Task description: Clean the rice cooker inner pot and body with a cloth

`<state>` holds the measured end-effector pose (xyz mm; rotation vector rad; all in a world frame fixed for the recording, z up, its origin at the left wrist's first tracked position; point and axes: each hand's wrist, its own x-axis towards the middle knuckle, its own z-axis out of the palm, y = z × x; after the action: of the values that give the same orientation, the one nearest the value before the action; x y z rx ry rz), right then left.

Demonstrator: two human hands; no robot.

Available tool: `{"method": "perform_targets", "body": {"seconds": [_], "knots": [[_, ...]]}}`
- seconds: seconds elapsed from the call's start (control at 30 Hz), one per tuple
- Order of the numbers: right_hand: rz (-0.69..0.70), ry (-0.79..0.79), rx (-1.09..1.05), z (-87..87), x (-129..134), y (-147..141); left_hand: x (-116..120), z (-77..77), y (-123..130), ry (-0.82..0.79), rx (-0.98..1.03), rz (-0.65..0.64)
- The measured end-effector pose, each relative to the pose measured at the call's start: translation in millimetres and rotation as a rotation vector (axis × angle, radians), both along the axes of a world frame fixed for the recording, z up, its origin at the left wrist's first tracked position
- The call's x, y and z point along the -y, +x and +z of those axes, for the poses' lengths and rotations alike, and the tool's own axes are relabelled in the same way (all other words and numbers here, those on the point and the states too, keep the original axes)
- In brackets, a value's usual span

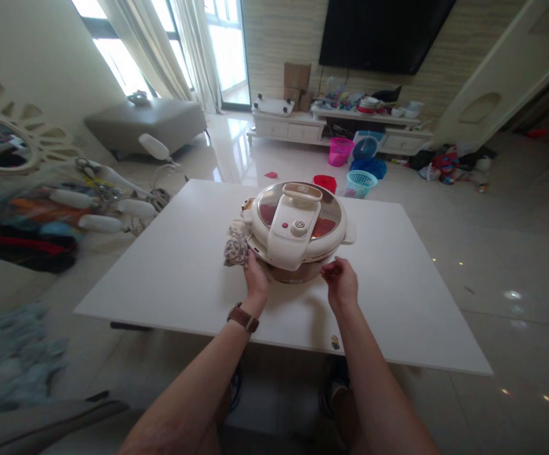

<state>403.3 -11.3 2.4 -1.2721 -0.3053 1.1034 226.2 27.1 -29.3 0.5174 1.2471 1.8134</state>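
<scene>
A cream multicooker (pixel 298 230) with a domed, partly see-through lid stands on the white table (pixel 383 303). On the lid are a handle, a red button and a round valve; reddish shapes show through the window. My left hand (pixel 257 278), with a brown watch on its wrist, is at the cooker's left front side, closed on a patterned cloth (pixel 236 245) bunched against that side. Some of its fingers are hidden behind the cloth and the cooker. Near the right front of the cooker's body, my right hand (pixel 341 283) has its fingers curled in, with nothing visible in them.
Beyond the table are a red basket (pixel 325 183), a light-blue basket (pixel 360 183) and a pink basket (pixel 339 151). A low white cabinet (pixel 288 129) lies along the wall. A small sticker (pixel 335 342) marks the table's near edge. White lamp-like parts (pixel 108 223) stand at left.
</scene>
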Motion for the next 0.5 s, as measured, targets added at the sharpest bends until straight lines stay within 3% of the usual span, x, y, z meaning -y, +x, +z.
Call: {"method": "perform_targets", "body": {"seconds": [0.07,0.1,0.23,0.37,0.5], "knots": [[-0.240,0.060,0.024,1.5,-5.5,11.6,-5.8,-1.6,-2.8,0.010,0.038,0.016],[-0.288,0.116,0.045,2.9,-6.9,14.2,-9.4,-3.6,-5.2,0.003,0.065,0.013],[-0.197,0.323,0.129,11.0,-5.9,9.1,-20.8,-15.9,-12.7,-0.096,0.182,-0.019],[-0.145,0.311,0.114,16.2,-3.0,3.0,-16.0,-22.6,-6.7,-0.202,0.197,0.005],[-0.127,0.289,0.086,18.5,-2.8,5.2,0.8,-14.0,8.2,-0.177,0.167,0.029]]}}
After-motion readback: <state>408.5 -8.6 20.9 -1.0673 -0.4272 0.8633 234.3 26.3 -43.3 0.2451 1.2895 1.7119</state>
